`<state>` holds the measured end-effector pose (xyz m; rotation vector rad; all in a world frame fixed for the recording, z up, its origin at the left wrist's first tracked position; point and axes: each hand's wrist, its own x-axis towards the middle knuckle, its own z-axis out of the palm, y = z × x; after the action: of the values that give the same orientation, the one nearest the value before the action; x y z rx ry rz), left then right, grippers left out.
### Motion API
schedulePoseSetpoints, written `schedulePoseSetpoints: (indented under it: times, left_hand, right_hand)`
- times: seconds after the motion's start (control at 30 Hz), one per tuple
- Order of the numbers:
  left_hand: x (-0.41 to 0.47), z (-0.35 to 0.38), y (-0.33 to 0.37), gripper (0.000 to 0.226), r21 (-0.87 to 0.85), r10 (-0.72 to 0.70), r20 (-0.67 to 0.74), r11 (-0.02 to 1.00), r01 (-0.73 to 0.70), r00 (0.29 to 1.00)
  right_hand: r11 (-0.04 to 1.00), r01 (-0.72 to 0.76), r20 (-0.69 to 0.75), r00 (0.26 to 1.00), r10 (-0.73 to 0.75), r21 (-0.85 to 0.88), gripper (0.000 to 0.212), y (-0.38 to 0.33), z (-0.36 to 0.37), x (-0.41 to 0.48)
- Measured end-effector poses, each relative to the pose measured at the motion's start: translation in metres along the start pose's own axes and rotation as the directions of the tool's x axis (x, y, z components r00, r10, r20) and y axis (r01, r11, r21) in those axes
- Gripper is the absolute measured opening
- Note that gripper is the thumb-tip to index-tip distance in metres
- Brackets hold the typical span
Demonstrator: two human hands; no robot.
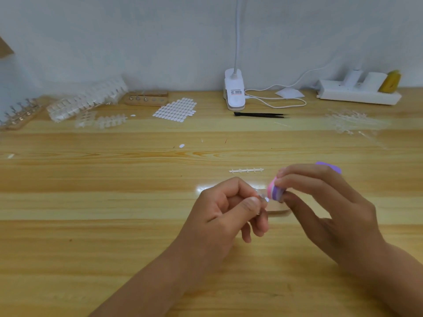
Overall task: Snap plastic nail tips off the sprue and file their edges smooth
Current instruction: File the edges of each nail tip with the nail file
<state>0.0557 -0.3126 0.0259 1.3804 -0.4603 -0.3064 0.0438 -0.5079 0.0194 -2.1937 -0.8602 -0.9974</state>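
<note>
Above a wooden tabletop (103, 225), the left hand (229, 209) pinches a clear nail tip (263, 198) between thumb and curled fingers; a white sprue strip (246, 170) lies just beyond. A pink-and-purple file (275, 191) meets the tip's edge, gripped by the right hand (320, 202).

Pink/purple striped file (275, 191), black tweezers (259, 114), wood-grain table (114, 202).
</note>
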Motion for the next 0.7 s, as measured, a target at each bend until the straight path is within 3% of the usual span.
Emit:
schedulePoseSetpoints:
  times: [0.17, 0.43, 0.53, 0.7]
  left_hand:
    - [0.001, -0.001, -0.001, 0.014, -0.005, -0.006, 0.011, 1.000, 0.007, 1.000]
    - [0.000, 0.001, -0.001, 0.025, -0.010, 0.015, 0.027, 1.000, -0.015, 1.000]
    - [0.003, 0.001, -0.001, 0.021, -0.022, 0.006, 0.007, 1.000, -0.006, 1.000]
    - [0.002, 0.001, -0.003, 0.019, 0.044, 0.027, 0.005, 0.999, -0.027, 1.000]
  right_hand:
    - [0.999, 0.049, 0.005, 0.999, -0.049, 0.020, 0.026, -0.006, 0.005, -0.001]
    - [0.997, -0.053, -0.015, 0.999, 0.052, -0.060, 0.022, 0.003, 0.001, 0.000]
    - [0.989, -0.126, -0.086, 0.989, 0.120, -0.077, 0.024, 0.005, -0.004, 0.003]
    - [0.999, 0.036, -0.014, 0.999, -0.037, -0.034, 0.027, -0.012, 0.005, -0.003]
